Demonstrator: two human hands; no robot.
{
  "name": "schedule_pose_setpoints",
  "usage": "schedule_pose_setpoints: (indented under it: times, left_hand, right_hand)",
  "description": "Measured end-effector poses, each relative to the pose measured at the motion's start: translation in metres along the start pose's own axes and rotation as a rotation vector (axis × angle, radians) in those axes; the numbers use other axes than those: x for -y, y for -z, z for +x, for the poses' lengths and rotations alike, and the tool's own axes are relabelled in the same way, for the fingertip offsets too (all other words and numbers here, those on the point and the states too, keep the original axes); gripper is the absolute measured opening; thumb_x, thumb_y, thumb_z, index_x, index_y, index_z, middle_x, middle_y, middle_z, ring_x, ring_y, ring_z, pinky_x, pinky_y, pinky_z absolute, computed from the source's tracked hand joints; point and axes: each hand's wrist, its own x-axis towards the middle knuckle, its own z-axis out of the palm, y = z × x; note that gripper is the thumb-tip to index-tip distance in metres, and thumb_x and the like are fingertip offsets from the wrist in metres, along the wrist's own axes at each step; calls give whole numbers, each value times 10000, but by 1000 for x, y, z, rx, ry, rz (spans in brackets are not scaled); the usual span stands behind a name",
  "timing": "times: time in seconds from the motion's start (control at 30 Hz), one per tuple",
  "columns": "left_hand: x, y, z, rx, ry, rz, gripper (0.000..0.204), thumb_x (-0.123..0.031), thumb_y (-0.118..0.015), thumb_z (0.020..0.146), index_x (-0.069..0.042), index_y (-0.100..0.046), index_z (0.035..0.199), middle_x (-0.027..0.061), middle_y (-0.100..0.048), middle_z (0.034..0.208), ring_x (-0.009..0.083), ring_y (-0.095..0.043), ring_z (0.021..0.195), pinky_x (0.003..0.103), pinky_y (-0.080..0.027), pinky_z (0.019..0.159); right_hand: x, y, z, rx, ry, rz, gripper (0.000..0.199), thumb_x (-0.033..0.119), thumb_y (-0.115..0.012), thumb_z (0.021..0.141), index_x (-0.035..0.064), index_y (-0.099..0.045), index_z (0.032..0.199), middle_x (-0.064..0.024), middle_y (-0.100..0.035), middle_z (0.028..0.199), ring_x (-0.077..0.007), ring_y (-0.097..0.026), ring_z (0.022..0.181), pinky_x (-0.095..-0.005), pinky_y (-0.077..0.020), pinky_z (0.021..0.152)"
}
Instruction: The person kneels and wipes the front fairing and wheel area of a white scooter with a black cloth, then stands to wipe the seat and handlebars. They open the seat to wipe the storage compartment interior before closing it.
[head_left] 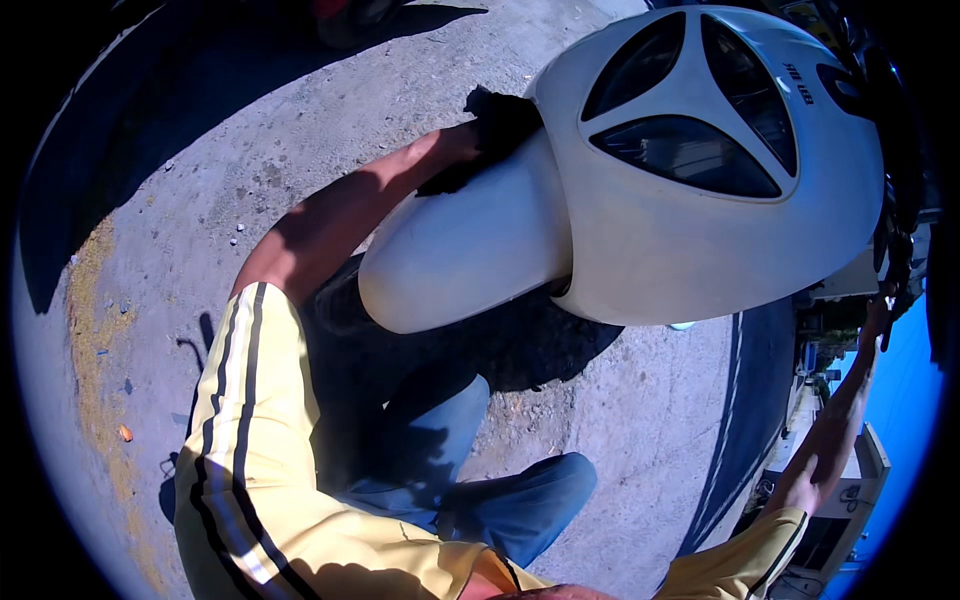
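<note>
Hand Placement at the Front Fender

Grip, left: the left hand [468,140] reaches to the far side of the fender and disappears at the wrist into a black mass, probably a dark cloth [510,122]. Whether the fingers are clenched or loose cannot be told.

Grip, right: the right hand [879,308] is raised at far right beside the dark handlebar parts [897,262]. It appears to touch them; its finger closure cannot be told.

Workpiece: the pale fender [470,245] lies between the left forearm and the front shell [665,265], its rounded end toward the near left. The shell, with three dark panels [690,155], stands to the right and far of it.

Recommended practice: hold the cloth as a flat pad, with the palm following the curve of the fender. Apply even, moderate pressure. Take care at the seam where fender meets shell, since loose folds could catch there. Use the right hand as a brace only, without pulling the bars sideways.

Stance: both bent knees [545,500] are on the near side, over rough ground [640,400]. A stable footing should allow the left arm to reach across without leaning on the fender.
</note>
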Motion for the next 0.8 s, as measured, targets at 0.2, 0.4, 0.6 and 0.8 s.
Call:
schedule_pose_setpoints:
  times: [0.2,0.4,0.6,0.8]
  left_hand:
    - [-21,3,-6,-67,-40,164,582,-342,-640,964,17,-571,1418,243,-610,1389,361,-532,1380,453,-427,1171]
    - [-44,14,-6,-171,-101,490,616,-343,-664,947,24,-558,1430,250,-600,1401,371,-518,1397,461,-419,1181]
    - [-90,-59,-43,-314,-466,1022,651,-345,-689,930,31,-545,1441,257,-589,1413,381,-504,1415,470,-412,1190]
    - [-105,-1,-50,-31,-12,142,633,-476,-642,1001,17,-610,1397,241,-682,1317,348,-682,1200,444,-493,1108]
  right_hand:
    - [-16,13,4,31,18,6,676,300,-723,1028,-3,-444,1564,-165,-586,1489,-255,-562,1292,-349,-423,1136]
    - [-10,-12,5,37,-4,-2,751,317,-751,1007,4,-399,1592,-174,-586,1484,-260,-571,1271,-354,-425,1140]
    - [-7,24,-21,-26,27,-52,883,528,-698,989,-70,-398,1566,-259,-563,1511,-320,-515,1419,-384,-385,1198]
    - [-33,19,-17,94,-243,12,523,289,-685,1014,-31,-567,1409,-252,-660,1347,-278,-631,1273,-390,-495,1083]
